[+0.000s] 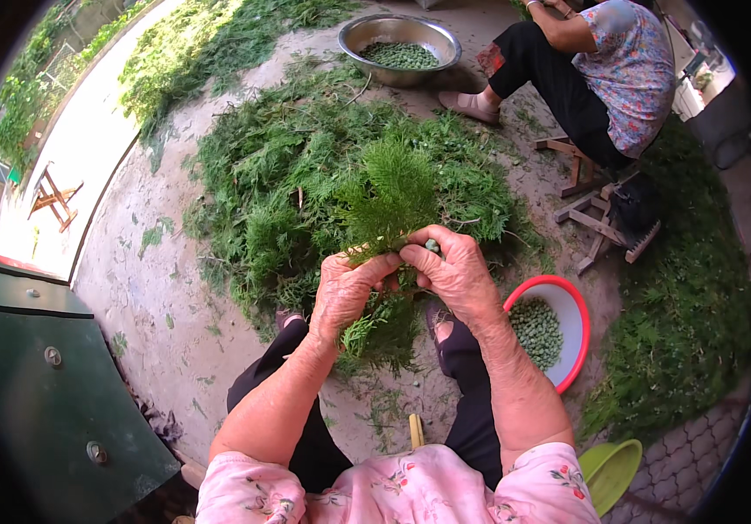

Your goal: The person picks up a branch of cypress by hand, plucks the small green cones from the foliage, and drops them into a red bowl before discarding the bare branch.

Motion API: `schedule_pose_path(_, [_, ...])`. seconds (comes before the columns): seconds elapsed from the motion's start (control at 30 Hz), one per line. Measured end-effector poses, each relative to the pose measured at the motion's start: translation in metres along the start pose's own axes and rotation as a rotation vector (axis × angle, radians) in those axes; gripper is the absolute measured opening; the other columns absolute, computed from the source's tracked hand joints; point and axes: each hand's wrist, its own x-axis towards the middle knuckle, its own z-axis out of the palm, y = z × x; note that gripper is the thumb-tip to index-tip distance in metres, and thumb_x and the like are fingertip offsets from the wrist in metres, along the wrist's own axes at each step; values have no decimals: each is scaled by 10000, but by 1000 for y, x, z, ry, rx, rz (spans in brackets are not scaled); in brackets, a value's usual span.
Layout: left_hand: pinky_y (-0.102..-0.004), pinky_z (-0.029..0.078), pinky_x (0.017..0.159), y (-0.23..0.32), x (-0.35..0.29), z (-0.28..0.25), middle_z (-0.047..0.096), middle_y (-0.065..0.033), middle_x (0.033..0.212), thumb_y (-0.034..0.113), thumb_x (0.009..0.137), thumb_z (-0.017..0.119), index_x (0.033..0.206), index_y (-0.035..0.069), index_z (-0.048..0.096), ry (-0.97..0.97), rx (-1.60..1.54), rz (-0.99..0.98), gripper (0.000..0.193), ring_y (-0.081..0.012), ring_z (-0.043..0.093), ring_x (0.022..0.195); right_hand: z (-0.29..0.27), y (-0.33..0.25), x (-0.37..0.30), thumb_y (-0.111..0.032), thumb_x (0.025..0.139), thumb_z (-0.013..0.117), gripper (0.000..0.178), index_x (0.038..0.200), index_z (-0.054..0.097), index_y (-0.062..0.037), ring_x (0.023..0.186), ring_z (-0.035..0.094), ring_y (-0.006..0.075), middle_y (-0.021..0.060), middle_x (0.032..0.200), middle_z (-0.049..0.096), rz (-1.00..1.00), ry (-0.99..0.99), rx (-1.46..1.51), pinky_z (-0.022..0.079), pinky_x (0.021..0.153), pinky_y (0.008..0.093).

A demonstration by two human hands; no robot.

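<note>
Green sprig held between both hands, above the branch pile

The sprig (390,188) was bright green and feathery, its flat, fine-leaved sprays fanning out from a narrow base. Location: in front of the person's body, raised over the pile of cut branches (262,201). Left hand (347,288): thumb and fingers pinching the sprig near its base. Right hand (456,275): fingers curled inward beside the left, pinching round green berries (432,245); thumb tips close together.

Surroundings: the pile spread over the concrete floor (148,297) beneath and beyond the hands. A white bowl with a red rim (578,336), part filled with similar berries, sat beside the right forearm. A metal basin (393,76), also holding berries, stood at the far side of the pile, near a seated co-worker (624,83). Wooden stool (598,223) to the right.

Obstructions: fingers covered the sprig's base; its edges blended into the pile behind. Could not tell whether foliage below the hands belonged to it.

Orientation: leafy end pointed away from the person, toward the top of the view; long axis ran roughly straight ahead from the hands.
</note>
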Motion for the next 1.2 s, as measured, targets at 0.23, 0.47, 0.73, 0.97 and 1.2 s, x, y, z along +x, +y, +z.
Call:
schedule_pose_path(0.23, [-258, 444, 560, 5, -2, 6, 607, -13, 807, 111, 796, 658, 933, 31, 600, 102, -308, -188, 169, -127, 564, 644, -12, 5, 1, -172, 853, 617, 174, 915, 574, -15, 547, 530, 71, 34, 752, 594, 132, -124, 517, 409, 451, 182])
schedule_pose_path(0.47, [-231, 447, 552, -4, 0, 4, 633, -12, 816, 154, 835, 646, 972, 32, 640, 23, -74, -20, 184, -102, 587, 638, -8, -1, 2, -121, 849, 607, 154, 949, 574, -9, 571, 527, 63, 25, 725, 575, 78, -27, 590, 401, 456, 174])
schedule_pose_path(0.73, [-219, 424, 551, -1, -2, 9, 615, 15, 730, 173, 846, 635, 949, 35, 657, -3, 105, 27, 174, -54, 523, 612, 1, 5, 0, -165, 793, 682, 209, 927, 603, -26, 574, 491, 39, -18, 675, 553, -19, 54, 72, 396, 506, 190])
schedule_pose_path(0.97, [-212, 455, 538, -13, -1, 5, 620, -8, 720, 176, 852, 630, 923, 16, 655, 31, 226, 151, 178, -72, 554, 607, 5, 6, -2, -138, 773, 690, 202, 904, 585, -26, 594, 519, 67, 10, 719, 577, 50, 81, 128, 419, 514, 219])
schedule_pose_path(1.2, [-209, 384, 498, -3, -5, 5, 571, 35, 634, 197, 857, 608, 895, 26, 665, 22, 109, 25, 184, -39, 491, 563, 20, 6, -2, -64, 746, 688, 192, 890, 566, -29, 663, 562, 130, 61, 844, 569, -572, 342, -450, 451, 570, 262])
